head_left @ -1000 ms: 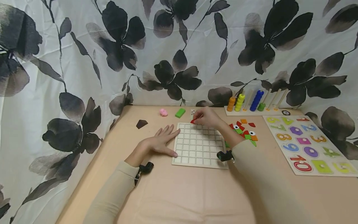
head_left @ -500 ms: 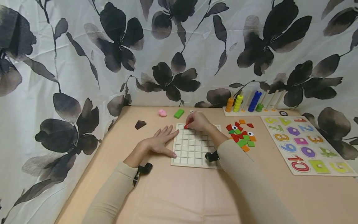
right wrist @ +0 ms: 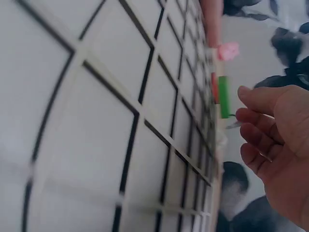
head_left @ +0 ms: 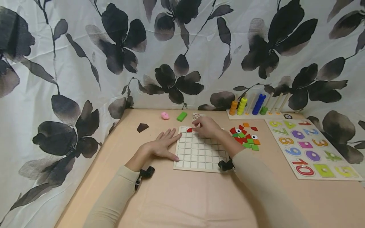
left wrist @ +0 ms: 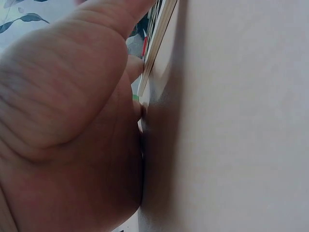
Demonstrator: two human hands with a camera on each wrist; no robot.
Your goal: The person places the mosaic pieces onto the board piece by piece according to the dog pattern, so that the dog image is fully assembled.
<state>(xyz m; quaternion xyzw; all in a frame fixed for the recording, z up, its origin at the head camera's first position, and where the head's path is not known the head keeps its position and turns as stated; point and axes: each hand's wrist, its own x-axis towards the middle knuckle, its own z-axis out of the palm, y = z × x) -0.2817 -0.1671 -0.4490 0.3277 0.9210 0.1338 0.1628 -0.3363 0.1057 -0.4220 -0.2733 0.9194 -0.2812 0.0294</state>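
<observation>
A white board with a grid of square cells (head_left: pixel 194 155) lies on the table. My left hand (head_left: pixel 161 145) rests flat beside it, fingers spread, with the index finger and thumb at its left edge. In the board's top row, near the left corner, sits a red piece with a curved edge (head_left: pixel 189 129). Just right of that piece, my right hand (head_left: pixel 209 126) hovers over the far part of the board. The right wrist view shows loosely bent fingers (right wrist: pixel 251 137) with nothing between them and the thumb.
Right of the board lies a pile of red, green and orange pieces (head_left: pixel 247 141). Behind stand a small patterned card (head_left: pixel 197 116), a green block (head_left: pixel 182 116), a pink figure (head_left: pixel 164 116) and a peg abacus (head_left: pixel 256 116). A number puzzle (head_left: pixel 310 148) lies far right, a dark pentagon (head_left: pixel 142 127) left.
My right hand brought the red piece leftward to the board's top row, let go of it and drew back to the right. The left hand stays in place.
</observation>
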